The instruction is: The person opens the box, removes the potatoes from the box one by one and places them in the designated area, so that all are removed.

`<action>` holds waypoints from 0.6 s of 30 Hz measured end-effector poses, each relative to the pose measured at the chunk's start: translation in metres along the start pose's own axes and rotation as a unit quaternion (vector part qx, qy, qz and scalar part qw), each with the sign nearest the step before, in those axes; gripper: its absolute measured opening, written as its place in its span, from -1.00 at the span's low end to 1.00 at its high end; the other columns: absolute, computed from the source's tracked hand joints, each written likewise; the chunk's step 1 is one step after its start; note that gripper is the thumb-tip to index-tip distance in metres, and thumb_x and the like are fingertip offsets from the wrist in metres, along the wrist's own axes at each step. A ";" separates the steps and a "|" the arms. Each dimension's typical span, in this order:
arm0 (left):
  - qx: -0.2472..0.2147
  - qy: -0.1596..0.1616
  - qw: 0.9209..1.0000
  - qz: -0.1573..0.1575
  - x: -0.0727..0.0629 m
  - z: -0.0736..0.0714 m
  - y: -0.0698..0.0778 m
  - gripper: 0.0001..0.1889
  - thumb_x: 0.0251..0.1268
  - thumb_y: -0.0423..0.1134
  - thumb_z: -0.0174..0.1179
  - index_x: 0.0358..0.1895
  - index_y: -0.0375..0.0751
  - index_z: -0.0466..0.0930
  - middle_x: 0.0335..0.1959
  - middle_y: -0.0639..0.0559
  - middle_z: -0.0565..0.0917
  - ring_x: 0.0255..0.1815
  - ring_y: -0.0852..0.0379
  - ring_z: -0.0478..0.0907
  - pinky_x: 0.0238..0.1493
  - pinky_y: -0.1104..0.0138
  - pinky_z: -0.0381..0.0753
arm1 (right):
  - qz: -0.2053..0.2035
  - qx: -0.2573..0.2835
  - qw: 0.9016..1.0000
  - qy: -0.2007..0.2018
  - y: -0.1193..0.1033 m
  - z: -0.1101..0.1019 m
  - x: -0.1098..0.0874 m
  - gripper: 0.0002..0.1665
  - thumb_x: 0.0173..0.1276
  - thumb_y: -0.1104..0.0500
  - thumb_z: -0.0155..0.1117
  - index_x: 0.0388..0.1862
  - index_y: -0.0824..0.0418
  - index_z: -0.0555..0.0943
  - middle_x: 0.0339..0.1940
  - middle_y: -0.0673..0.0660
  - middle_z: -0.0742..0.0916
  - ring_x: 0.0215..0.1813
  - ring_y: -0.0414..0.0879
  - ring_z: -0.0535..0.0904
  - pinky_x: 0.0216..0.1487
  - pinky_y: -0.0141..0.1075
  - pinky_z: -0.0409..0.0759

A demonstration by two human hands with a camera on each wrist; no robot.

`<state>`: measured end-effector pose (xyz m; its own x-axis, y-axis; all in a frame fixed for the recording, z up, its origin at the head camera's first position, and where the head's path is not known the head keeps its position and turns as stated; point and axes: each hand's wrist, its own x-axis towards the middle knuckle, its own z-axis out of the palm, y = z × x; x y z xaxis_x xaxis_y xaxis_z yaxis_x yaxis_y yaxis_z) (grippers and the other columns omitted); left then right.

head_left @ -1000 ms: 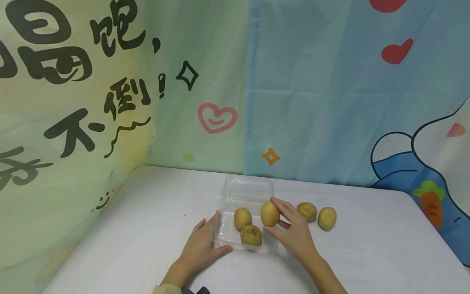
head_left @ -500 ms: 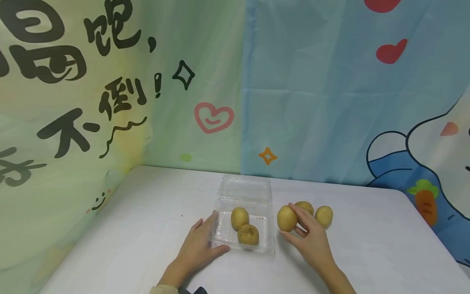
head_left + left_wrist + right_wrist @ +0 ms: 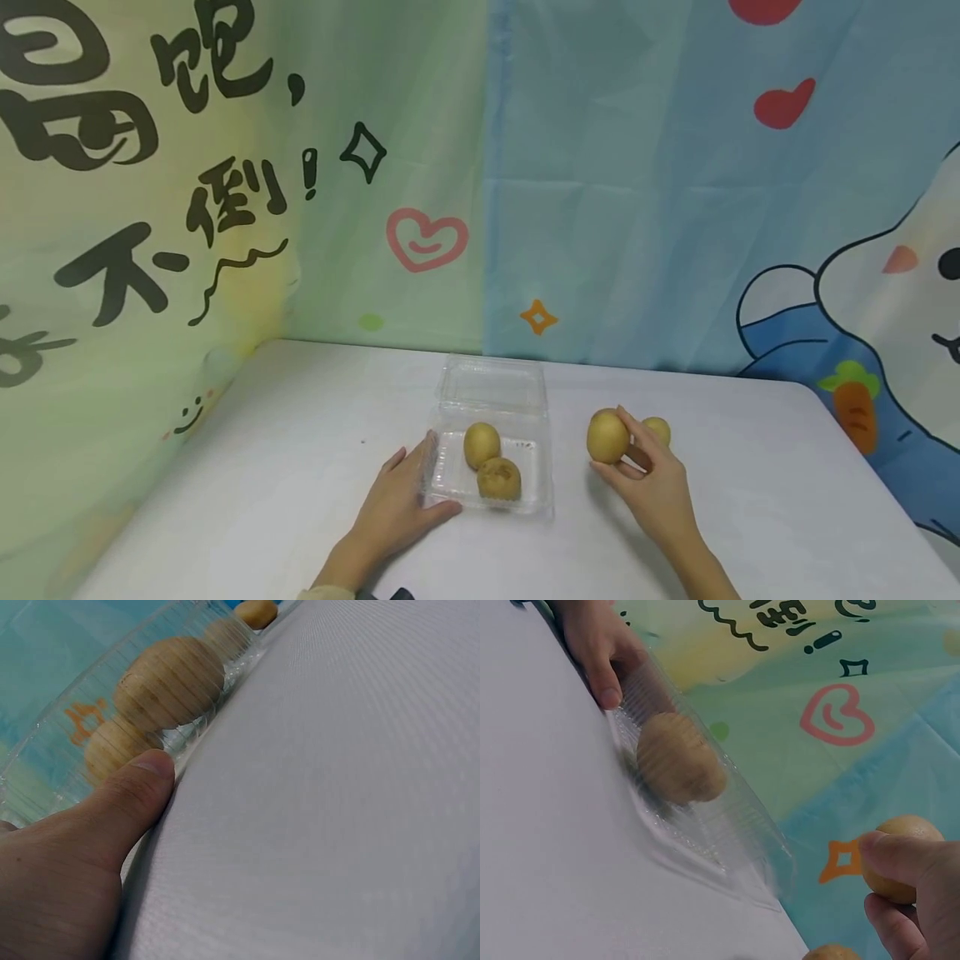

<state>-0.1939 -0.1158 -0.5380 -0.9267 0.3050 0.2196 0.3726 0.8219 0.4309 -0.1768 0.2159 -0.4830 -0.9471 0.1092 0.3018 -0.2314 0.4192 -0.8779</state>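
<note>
A potato [image 3: 607, 436] is pinched between the thumb and fingertips of my right hand [image 3: 663, 496], raised to the right of a clear plastic clamshell box [image 3: 457, 482]. The right wrist view shows the same potato [image 3: 891, 888] with the thumb across its side. Two potatoes sit in the box, a smooth one [image 3: 482, 445] behind and a browner one [image 3: 498, 481] in front. My left hand [image 3: 393, 504] rests against the box's left side, fingers extended along the wall. Its thumb [image 3: 142, 784] lies straight at the front wall.
Another potato [image 3: 657, 429] lies on the white table [image 3: 247, 500] behind my right hand, partly covered by it. The box's lid [image 3: 492, 385] is folded back toward the printed curtain [image 3: 600, 250], which hangs along the table's back edge.
My right hand has carried the potato from over the box to the right, over the loose potatoes, one of which is now hidden. My left hand stays at the box.
</note>
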 end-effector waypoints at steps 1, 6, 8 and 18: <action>-0.002 0.000 1.000 0.000 0.000 0.000 0.000 0.09 -0.07 0.36 0.27 0.44 -0.32 0.13 0.41 -0.10 0.33 0.42 0.06 0.30 0.50 0.09 0.09 | -0.001 0.000 1.000 0.004 0.000 -0.001 0.000 -0.05 -0.01 0.36 0.50 0.40 0.18 0.34 0.23 0.17 0.50 -0.02 -0.60 0.50 -0.15 -0.56 0.64; -0.003 0.006 1.000 0.003 -0.001 -0.001 0.000 0.09 -0.07 0.34 0.28 0.43 -0.34 0.14 0.40 -0.11 0.34 0.41 0.05 0.31 0.49 0.06 0.12 | -0.007 -0.002 1.000 0.017 0.004 -0.007 0.003 -0.04 -0.02 0.40 0.49 0.41 0.15 0.33 0.19 0.08 0.49 -0.04 -0.57 0.53 -0.14 -0.55 0.64; -0.003 0.007 1.000 -0.002 -0.001 -0.002 0.000 0.09 -0.08 0.34 0.29 0.43 -0.32 0.14 0.41 -0.09 0.34 0.41 0.07 0.31 0.50 0.07 0.11 | -0.003 -0.003 1.000 0.017 0.006 -0.010 0.004 -0.04 0.00 0.40 0.48 0.41 0.16 0.31 0.23 0.12 0.49 -0.05 -0.57 0.54 -0.13 -0.55 0.63; -0.009 0.003 1.000 -0.006 -0.001 -0.001 0.001 0.09 -0.09 0.31 0.31 0.43 -0.34 0.14 0.40 -0.10 0.36 0.41 0.07 0.31 0.51 0.09 0.09 | 0.040 0.011 0.999 0.010 0.009 -0.018 0.006 -0.05 0.02 0.35 0.48 0.42 0.19 0.30 0.35 0.27 0.42 -0.05 -0.60 0.52 -0.11 -0.58 0.62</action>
<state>-0.1926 -0.1158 -0.5368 -0.9311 0.2913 0.2196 0.3616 0.8168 0.4496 -0.1802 0.2367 -0.4825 -0.9580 0.1604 0.2379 -0.1605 0.3876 -0.9078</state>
